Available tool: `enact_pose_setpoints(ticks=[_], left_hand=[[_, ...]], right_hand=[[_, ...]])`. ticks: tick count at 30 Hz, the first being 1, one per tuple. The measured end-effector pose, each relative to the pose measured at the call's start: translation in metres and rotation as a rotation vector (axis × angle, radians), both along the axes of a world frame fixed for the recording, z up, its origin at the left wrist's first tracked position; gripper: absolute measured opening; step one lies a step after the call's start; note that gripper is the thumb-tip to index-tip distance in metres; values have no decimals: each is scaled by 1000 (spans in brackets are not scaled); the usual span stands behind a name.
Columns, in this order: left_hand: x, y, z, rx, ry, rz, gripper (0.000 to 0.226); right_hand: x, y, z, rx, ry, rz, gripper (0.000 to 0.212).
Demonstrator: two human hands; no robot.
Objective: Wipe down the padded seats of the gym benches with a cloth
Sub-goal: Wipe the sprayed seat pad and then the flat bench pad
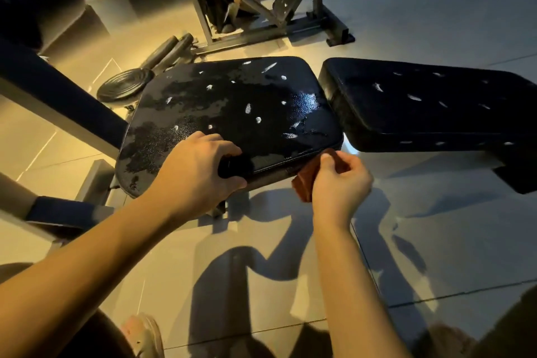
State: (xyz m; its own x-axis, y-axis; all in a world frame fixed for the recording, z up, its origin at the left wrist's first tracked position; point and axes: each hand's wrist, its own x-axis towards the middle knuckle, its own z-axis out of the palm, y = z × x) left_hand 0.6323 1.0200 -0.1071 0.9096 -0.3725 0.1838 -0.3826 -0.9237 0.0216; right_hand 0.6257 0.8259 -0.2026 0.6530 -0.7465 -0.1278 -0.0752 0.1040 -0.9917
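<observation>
A black padded bench seat [232, 107], worn with white tears and dull patches, fills the middle of the head view. To its right sits the bench's second black pad [430, 104], also torn in spots. My left hand [200, 171] grips the near edge of the seat, thumb under and fingers over. My right hand [340, 180] pinches a reddish-brown cloth [305, 183] against the seat's near side edge, close to the right corner. Most of the cloth is hidden behind the fingers.
A grey metal machine frame [261, 23] stands behind the bench. A black weight plate [125, 84] and two foam rollers [168, 49] lie on the tiled floor at the left. Another dark padded frame [58, 87] runs along the left. My sandalled foot [145, 334] shows below.
</observation>
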Motion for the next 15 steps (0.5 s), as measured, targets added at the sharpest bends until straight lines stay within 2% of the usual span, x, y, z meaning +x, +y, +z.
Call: enact_pose_setpoints(ticks=[7, 10, 12, 15], left_hand=[[-1, -17, 8, 78, -56, 71, 32], [-10, -13, 0, -38, -95, 64, 25], [-13, -11, -4, -104, -112, 92, 30], [-11, -8, -8, -22, -133, 59, 35]], right_hand=[[-26, 43, 2, -26, 5, 250, 20], [-12, 12, 5, -44, 32, 160, 21], [0, -7, 2, -33, 40, 80, 22], [-4, 0, 0, -35, 37, 71, 25]])
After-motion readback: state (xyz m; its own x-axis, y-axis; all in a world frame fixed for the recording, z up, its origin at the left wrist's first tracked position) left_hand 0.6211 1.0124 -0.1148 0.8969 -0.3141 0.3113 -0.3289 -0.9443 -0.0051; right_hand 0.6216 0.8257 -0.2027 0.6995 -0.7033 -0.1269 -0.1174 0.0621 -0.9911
